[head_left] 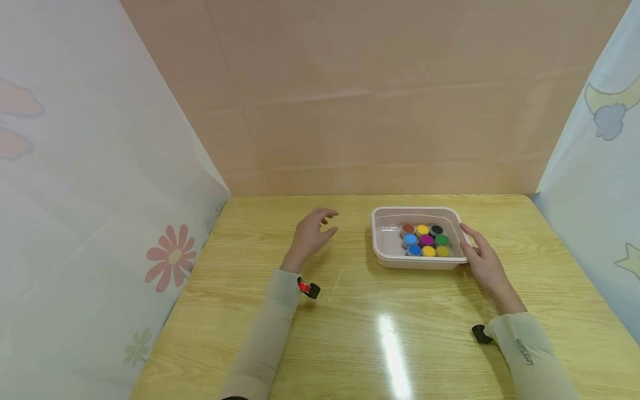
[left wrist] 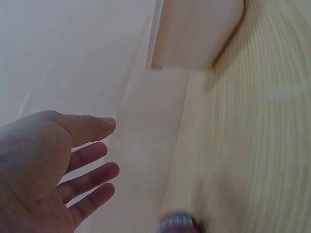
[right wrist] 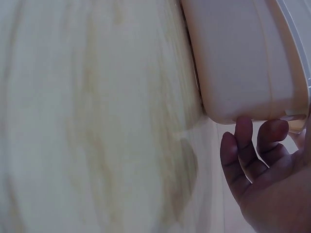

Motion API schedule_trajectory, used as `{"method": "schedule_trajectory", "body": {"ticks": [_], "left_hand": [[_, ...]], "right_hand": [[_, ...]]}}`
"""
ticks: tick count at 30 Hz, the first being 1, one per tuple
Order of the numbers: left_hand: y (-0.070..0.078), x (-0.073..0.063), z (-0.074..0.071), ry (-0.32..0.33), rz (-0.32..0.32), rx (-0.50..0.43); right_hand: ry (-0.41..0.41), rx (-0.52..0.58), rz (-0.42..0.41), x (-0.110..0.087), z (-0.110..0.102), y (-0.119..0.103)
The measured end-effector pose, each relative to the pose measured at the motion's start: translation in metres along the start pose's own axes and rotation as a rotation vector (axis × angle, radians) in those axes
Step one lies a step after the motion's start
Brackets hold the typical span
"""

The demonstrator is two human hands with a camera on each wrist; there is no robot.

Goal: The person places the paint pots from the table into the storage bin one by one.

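Note:
A pale pink plastic tub [head_left: 415, 265] stands on the table, right of the middle. Inside, toward its right side, sit several small round paint pots [head_left: 426, 240] in blue, orange, yellow, green, purple, brown and black. My right hand [head_left: 486, 269] grips the tub's right end, thumb at the rim; the right wrist view shows its curled fingers [right wrist: 248, 133] against the end wall. To the left of the tub my left hand [head_left: 309, 232] hovers with thumb and fingers spread apart and nothing between them. In the left wrist view the tub [left wrist: 199, 34] appears beyond that hand.
A wood-grain table [head_left: 360, 322] lies beneath everything. A brown sheet [head_left: 370, 100] closes off the back; patterned white sheets hang at the left [head_left: 100, 183] and right. Low in the left wrist view is a small blurred round object [left wrist: 178, 222] with a striped label.

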State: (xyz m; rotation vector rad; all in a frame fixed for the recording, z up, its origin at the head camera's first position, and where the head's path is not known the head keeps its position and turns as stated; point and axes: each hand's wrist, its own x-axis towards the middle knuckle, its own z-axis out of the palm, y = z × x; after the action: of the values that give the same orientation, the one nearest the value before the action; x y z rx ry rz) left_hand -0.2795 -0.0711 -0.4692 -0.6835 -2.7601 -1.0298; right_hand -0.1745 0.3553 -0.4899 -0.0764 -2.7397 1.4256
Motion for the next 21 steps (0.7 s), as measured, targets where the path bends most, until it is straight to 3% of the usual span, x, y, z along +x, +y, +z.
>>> {"method": "schedule_trajectory", "body": {"ticks": [4,9,16,21], "left_hand": [[-0.024,-0.015,-0.013,0.034,-0.086,-0.018],[-0.043,-0.031,-0.021,0.012,-0.170,-0.034],[-0.058,-0.043,-0.016,-0.020,-0.180,-0.016],[-0.061,-0.046,-0.009,-0.032,-0.245,-0.044]], "right_hand": [[0.007,-0.003,-0.011,0.000,0.000,0.001],[0.004,0.005,-0.020,0.000,0.001,0.002],[0.004,-0.006,-0.003,-0.001,0.001,0.002],[0.008,-0.005,-0.017,0.001,0.001,0.005]]}}
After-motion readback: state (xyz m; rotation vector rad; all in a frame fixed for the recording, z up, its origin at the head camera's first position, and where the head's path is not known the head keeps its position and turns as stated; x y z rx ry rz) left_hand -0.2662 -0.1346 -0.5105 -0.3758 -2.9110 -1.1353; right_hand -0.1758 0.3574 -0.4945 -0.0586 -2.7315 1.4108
